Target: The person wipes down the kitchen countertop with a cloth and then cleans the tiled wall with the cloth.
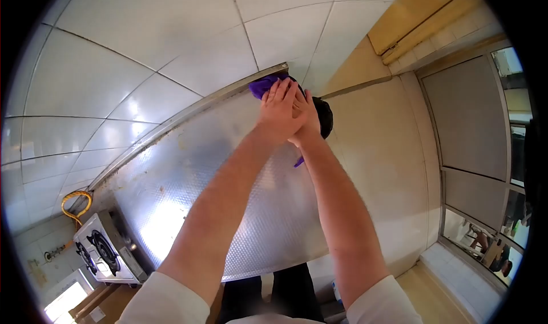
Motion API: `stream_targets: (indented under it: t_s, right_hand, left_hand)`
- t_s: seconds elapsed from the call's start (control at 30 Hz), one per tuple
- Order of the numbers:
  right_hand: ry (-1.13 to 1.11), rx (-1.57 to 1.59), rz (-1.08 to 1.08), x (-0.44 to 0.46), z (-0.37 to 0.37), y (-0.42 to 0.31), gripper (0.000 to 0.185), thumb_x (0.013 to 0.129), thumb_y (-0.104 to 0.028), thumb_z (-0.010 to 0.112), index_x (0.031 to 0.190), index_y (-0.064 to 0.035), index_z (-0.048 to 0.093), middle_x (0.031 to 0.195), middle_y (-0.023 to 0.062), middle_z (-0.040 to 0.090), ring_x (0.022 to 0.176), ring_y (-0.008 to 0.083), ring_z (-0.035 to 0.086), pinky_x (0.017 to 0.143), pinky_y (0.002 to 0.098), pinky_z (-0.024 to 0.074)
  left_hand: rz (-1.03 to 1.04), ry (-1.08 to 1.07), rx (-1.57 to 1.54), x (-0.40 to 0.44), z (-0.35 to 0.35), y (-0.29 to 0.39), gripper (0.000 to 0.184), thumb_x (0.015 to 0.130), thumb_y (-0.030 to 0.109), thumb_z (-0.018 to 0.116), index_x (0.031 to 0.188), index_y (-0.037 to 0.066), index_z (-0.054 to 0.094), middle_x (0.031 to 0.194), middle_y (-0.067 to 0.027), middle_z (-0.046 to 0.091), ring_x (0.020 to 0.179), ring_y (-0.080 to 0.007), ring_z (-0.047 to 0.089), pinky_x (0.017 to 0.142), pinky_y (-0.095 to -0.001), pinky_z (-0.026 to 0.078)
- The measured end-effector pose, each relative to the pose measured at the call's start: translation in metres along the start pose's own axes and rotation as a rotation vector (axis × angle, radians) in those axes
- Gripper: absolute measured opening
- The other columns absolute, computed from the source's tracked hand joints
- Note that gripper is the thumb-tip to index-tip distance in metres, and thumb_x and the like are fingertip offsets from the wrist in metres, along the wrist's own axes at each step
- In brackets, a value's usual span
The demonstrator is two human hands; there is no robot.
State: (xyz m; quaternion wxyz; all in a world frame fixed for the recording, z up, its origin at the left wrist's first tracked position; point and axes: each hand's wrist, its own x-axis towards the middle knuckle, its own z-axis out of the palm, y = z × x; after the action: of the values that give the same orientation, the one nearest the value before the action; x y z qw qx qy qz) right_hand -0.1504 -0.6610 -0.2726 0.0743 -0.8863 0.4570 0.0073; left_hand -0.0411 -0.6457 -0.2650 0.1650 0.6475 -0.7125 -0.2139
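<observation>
Both my hands are at the far right corner of a metal-covered counter (pixel 274 193), pressing on a bunched purple cloth (pixel 260 87). My left hand (pixel 278 108) overlaps my right, its fingers stretched out flat over the cloth. My right hand (pixel 307 118) lies beside and partly under it, with the cloth beneath its palm; its fingers are partly hidden. A small purple end of the cloth shows below my right wrist. Just right of my right hand is a dark, rounded black thing (pixel 325 118), half hidden, whose kind I cannot make out.
White wall tiles (pixel 200 56) rise behind a raised metal edge (pixel 188 107). A gas stove (pixel 105 250) stands at the left, near a yellow coiled hose (pixel 77 203). A pale tiled wall (pixel 371 170) borders the counter's right side. A framed window (pixel 468 118) is further right.
</observation>
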Motion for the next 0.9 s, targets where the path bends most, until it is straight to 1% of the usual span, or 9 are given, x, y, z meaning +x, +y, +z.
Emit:
stream_targets:
  t_s: [0.13,0.33,0.43,0.57,0.6,0.63,0.73,0.8,0.9]
  right_hand:
    - [-0.019,-0.025,0.058,-0.010,-0.006,-0.008,0.086,0.095,-0.043,0.062,0.167,-0.0145,0.023,0.173,0.0085,0.023,0.160,0.0309,0.015,0.128,0.0547,0.0167]
    - [-0.149,-0.113,0.158,-0.108,0.018,-0.010,0.083,0.095,-0.044,0.061,0.165,-0.0141,0.028,0.172,0.0109,0.025,0.161,0.0322,0.015,0.128,0.0532,0.0151]
    - [0.153,0.032,0.137,-0.188,0.050,-0.008,0.077,0.099,-0.043,0.054,0.165,-0.0128,0.028,0.171,0.0136,0.028,0.160,0.0340,0.016,0.128,0.0537,0.0158]
    - [-0.497,-1.417,0.123,-0.257,0.017,-0.085,0.052,0.103,-0.045,0.048,0.148,-0.0203,0.052,0.159,0.0093,0.045,0.150,0.0321,0.036,0.120,0.0547,0.0347]
    - [-0.367,-0.793,0.527,-0.267,0.039,-0.111,0.052,0.107,-0.034,0.041,0.155,-0.0142,0.040,0.166,0.0101,0.034,0.155,0.0283,0.026,0.125,0.0472,0.0241]
    - [-0.051,-0.203,0.830,-0.279,0.062,-0.137,0.054,0.111,-0.023,0.033,0.163,-0.0081,0.028,0.172,0.0110,0.024,0.159,0.0246,0.015,0.131,0.0398,0.0134]
    - [-0.063,-0.208,0.186,-0.368,0.094,-0.135,0.067,0.105,-0.039,0.038,0.164,-0.0095,0.028,0.172,0.0136,0.024,0.160,0.0296,0.018,0.129,0.0494,0.0159]
    - [-0.127,-0.208,-0.014,-0.388,0.108,-0.183,0.076,0.101,-0.050,0.042,0.165,-0.0104,0.028,0.172,0.0153,0.025,0.160,0.0329,0.019,0.128,0.0559,0.0176]
    - [-0.271,-0.049,-0.209,-0.372,0.075,-0.289,0.075,0.101,-0.045,0.046,0.164,-0.0091,0.029,0.170,0.0156,0.029,0.159,0.0349,0.020,0.127,0.0556,0.0178]
  left_hand:
    - [0.062,-0.046,0.027,-0.005,-0.002,0.001,0.084,0.091,0.046,0.063,0.160,0.006,0.036,0.168,-0.0155,0.031,0.158,-0.0367,0.021,0.127,-0.0519,0.020]
    - [0.207,-0.101,0.118,-0.075,0.034,0.051,0.083,0.089,0.046,0.062,0.157,0.003,0.041,0.166,-0.0165,0.035,0.157,-0.0379,0.024,0.125,-0.0559,0.023]
    - [0.272,-0.161,0.106,-0.130,0.049,0.091,0.083,0.089,0.047,0.063,0.157,0.003,0.041,0.166,-0.0163,0.035,0.157,-0.0373,0.024,0.125,-0.0561,0.024]
    - [0.305,-0.204,0.010,-0.222,0.052,0.125,0.085,0.092,0.050,0.063,0.158,0.002,0.040,0.166,-0.0167,0.036,0.157,-0.0361,0.025,0.124,-0.0534,0.025]
    - [0.293,-0.222,-0.003,-0.247,0.048,0.130,0.083,0.094,0.048,0.061,0.158,0.001,0.040,0.166,-0.0168,0.035,0.157,-0.0354,0.025,0.125,-0.0521,0.025]
    - [0.275,-0.219,-0.064,-0.273,0.050,0.129,0.082,0.095,0.048,0.061,0.159,0.001,0.038,0.167,-0.0168,0.034,0.157,-0.0348,0.024,0.125,-0.0507,0.025]
    - [0.192,-0.286,0.000,-0.353,0.034,0.109,0.085,0.094,0.050,0.058,0.161,0.003,0.035,0.170,-0.0167,0.028,0.159,-0.0357,0.020,0.127,-0.0512,0.021]
    - [0.063,-0.259,-0.196,-0.409,0.014,0.080,0.087,0.093,0.049,0.062,0.161,0.003,0.034,0.170,-0.0179,0.028,0.159,-0.0370,0.021,0.126,-0.0521,0.022]
    - [-0.118,-0.296,-0.237,-0.492,-0.025,0.016,0.091,0.089,0.046,0.068,0.160,0.002,0.034,0.169,-0.0200,0.027,0.158,-0.0394,0.021,0.126,-0.0541,0.023]
